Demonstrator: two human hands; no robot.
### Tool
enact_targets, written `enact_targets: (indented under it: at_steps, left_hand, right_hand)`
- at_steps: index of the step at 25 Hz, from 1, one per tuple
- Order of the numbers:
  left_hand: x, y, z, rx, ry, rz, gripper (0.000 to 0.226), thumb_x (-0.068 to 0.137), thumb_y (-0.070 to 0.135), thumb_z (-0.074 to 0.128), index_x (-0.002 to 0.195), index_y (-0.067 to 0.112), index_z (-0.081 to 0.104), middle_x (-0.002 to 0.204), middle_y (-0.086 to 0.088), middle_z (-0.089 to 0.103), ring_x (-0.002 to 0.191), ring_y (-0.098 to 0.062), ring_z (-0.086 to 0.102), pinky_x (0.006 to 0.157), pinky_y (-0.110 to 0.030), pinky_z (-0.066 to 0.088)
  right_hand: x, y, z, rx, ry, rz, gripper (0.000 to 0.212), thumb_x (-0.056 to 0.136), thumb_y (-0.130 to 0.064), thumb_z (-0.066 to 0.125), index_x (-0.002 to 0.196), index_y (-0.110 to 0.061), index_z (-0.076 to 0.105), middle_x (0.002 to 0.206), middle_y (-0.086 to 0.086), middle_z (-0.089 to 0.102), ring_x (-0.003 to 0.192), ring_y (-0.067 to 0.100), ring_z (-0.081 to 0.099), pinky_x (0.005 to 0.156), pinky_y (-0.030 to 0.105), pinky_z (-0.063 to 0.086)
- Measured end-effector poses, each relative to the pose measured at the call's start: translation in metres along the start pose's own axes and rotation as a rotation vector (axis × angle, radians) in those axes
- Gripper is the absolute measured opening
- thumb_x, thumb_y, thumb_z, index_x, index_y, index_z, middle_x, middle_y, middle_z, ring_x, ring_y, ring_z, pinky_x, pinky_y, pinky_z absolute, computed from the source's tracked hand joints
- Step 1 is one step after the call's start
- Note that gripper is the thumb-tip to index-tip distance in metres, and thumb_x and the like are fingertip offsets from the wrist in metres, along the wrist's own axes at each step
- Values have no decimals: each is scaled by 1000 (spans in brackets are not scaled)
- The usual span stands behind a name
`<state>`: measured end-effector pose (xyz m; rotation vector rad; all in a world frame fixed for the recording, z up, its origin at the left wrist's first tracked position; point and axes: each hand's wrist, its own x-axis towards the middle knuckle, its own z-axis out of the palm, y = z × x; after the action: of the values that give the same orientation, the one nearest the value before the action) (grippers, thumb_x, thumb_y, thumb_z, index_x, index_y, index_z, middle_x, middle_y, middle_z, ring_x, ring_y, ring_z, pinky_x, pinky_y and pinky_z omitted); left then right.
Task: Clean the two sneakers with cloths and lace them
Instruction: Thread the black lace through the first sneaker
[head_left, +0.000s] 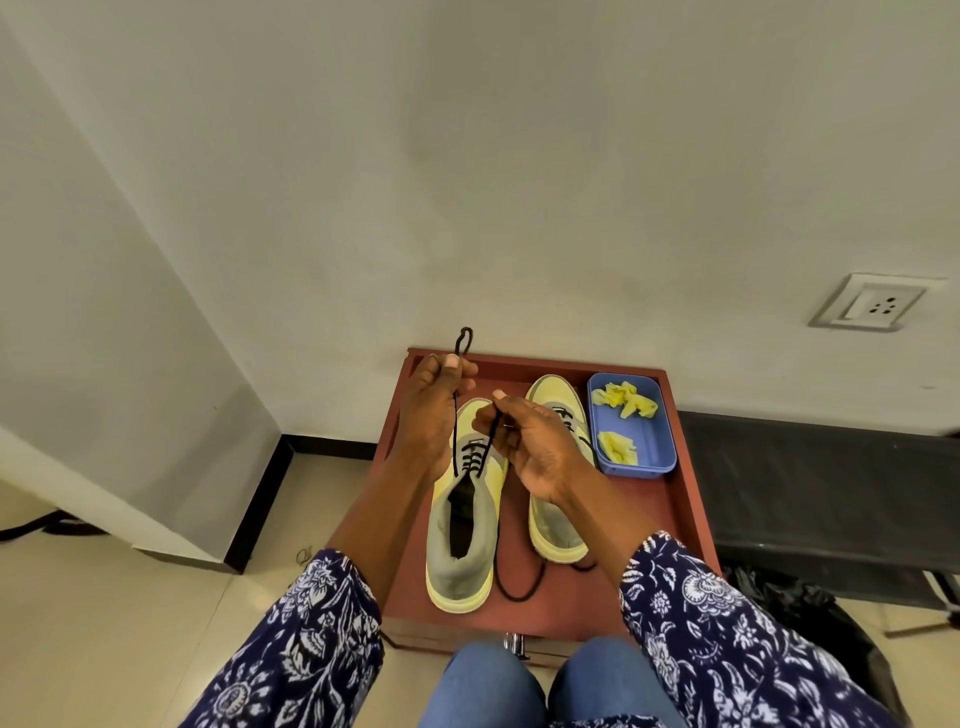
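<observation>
Over the left shoe (464, 514) on the table (670, 519) we are pinching both ends of the lace (455, 431) in our left hand (434, 402) and right hand (524, 441), risking uneven ends if one side slips

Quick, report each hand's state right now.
Left hand: closed, pinching one end of the black lace.
Right hand: closed, pinching the other end of that lace above the left sneaker.
</observation>
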<state>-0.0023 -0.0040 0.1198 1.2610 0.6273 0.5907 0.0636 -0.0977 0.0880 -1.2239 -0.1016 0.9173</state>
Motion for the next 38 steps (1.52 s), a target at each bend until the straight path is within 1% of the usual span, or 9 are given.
enact_targets:
  at_steps: [5, 9, 11, 15, 19, 22, 26, 31, 38]
  left_hand:
    - [-6, 1, 0, -46, 7, -36, 23, 98, 18, 41, 80, 15, 56, 84, 2, 60, 80, -12, 56, 80, -27, 47]
    - [-7, 10, 1, -60, 10, -11, 22, 98, 16, 41, 80, 14, 54, 80, 1, 58, 76, -11, 54, 77, -25, 46]
    - [-7, 15, 2, -28, 4, 8, 22, 98, 16, 41, 81, 15, 54, 81, 1, 59, 78, -11, 55, 78, -25, 46]
    - [-8, 22, 2, 19, -34, 32, 23, 98, 18, 42, 81, 16, 58, 80, 5, 68, 78, -8, 63, 73, -25, 50]
    - [-11, 31, 5, 2, -39, 41, 25, 97, 18, 43, 79, 17, 60, 75, 4, 68, 69, -9, 64, 70, -28, 52]
    - [-14, 42, 9, -3, -41, 60, 23, 98, 18, 43, 81, 15, 59, 76, 2, 64, 63, -7, 63, 62, -25, 54]
    - [-15, 54, 14, -13, -62, 81, 21, 97, 16, 44, 84, 13, 61, 82, 0, 66, 73, -16, 62, 69, -31, 55]
    - [-19, 70, 16, 54, -58, 132, 18, 97, 15, 43, 86, 13, 58, 84, 4, 66, 66, -1, 66, 51, -13, 49]
    - [-17, 101, 19, 87, -60, 183, 19, 97, 21, 44, 86, 21, 60, 90, 9, 67, 85, -8, 66, 83, -28, 47]
  right_hand:
    - [-4, -13, 4, -72, -17, -38, 14, 94, -24, 50, 97, -18, 62, 89, 1, 69, 75, 19, 65, 69, 27, 47]
    - [-5, -20, 7, -99, -50, -76, 19, 94, -24, 50, 85, -16, 63, 86, 3, 69, 84, 16, 67, 69, 24, 38]
    - [-6, -25, 9, -69, -49, -103, 19, 94, -24, 51, 84, -14, 64, 88, 3, 69, 77, 16, 68, 71, 24, 43]
    - [-14, -51, 20, -26, -71, -186, 13, 96, -18, 47, 92, -16, 60, 87, 0, 68, 56, 16, 63, 56, 24, 54]
    - [-21, -75, 35, -215, -41, -246, 13, 97, -18, 45, 97, -13, 58, 83, 1, 65, 61, 16, 63, 73, 30, 53]
    - [-26, -82, 41, -253, -25, -265, 14, 97, -19, 46, 93, -16, 59, 84, 1, 64, 63, 16, 62, 69, 30, 49]
    - [-30, -90, 48, -265, -5, -290, 13, 96, -18, 47, 91, -15, 58, 86, 3, 64, 64, 16, 61, 72, 34, 48]
    - [-39, -101, 56, -350, 1, -341, 17, 98, -22, 42, 94, -13, 56, 90, 3, 63, 63, 11, 60, 67, 26, 47]
    - [-53, -133, 74, -492, -30, -457, 21, 99, -23, 38, 92, -14, 56, 93, 1, 62, 69, 9, 60, 65, 21, 45]
